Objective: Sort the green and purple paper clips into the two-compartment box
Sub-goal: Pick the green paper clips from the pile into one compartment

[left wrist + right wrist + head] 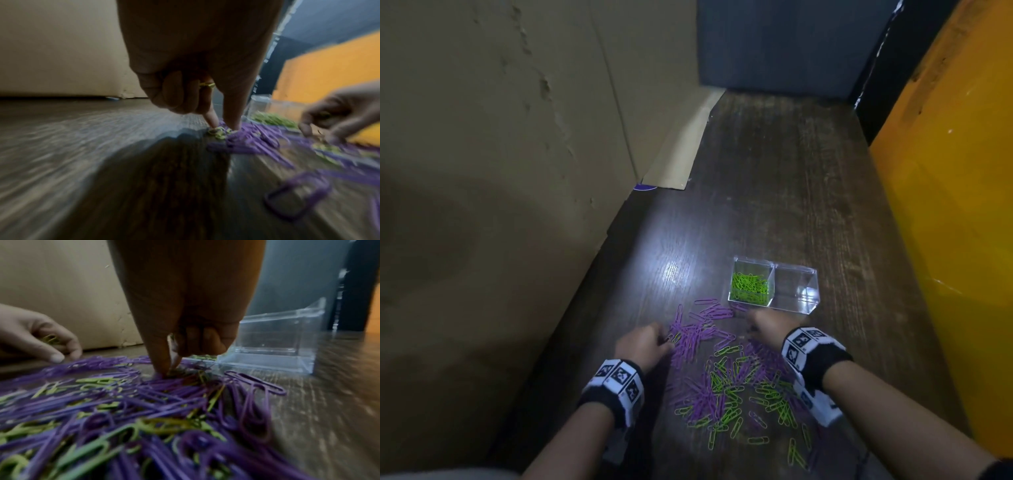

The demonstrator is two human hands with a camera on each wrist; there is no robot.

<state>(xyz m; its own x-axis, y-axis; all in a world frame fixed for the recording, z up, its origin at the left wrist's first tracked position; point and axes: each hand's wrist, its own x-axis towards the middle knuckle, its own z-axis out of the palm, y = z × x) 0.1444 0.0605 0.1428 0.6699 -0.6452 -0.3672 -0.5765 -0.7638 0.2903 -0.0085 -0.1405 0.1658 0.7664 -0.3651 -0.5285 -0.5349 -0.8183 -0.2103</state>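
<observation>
A clear two-compartment box [812, 274] stands on the dark wooden table [774, 171]. Its left compartment holds green clips [749, 286]; its right compartment [796, 287] holds nothing. A loose pile of purple clips [698, 337] mixed with green clips [774, 399] lies in front of it. My left hand [224, 128] pinches a green clip [219, 133] at the pile's left edge and keeps another green clip [206, 84] inside its curled fingers. My right hand [169, 369] pinches at clips just in front of the box, its other fingers curled.
A tall cardboard wall [500, 154] runs along the left of the table and an orange panel [955, 222] along the right. A dark panel [774, 44] closes the far end. Bare tabletop lies behind the box.
</observation>
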